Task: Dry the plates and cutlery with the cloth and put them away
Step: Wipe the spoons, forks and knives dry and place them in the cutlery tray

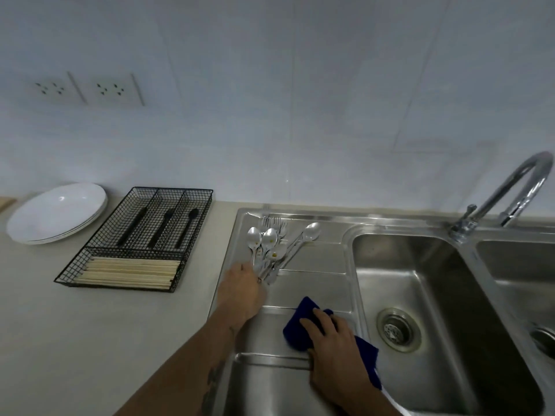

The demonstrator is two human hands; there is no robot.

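Left hand [241,291] at the near ends of the spoons [265,241] and forks [274,225] on the drainboard [318,265], left of the sink [426,283]; grip on their handles, cannot tell how tight. Right hand [333,349] flat on the blue cloth [300,322], pressing it down on the drainboard. Left of the sink on the bench [75,325]: a wire tray [135,238], then white plates [57,213].
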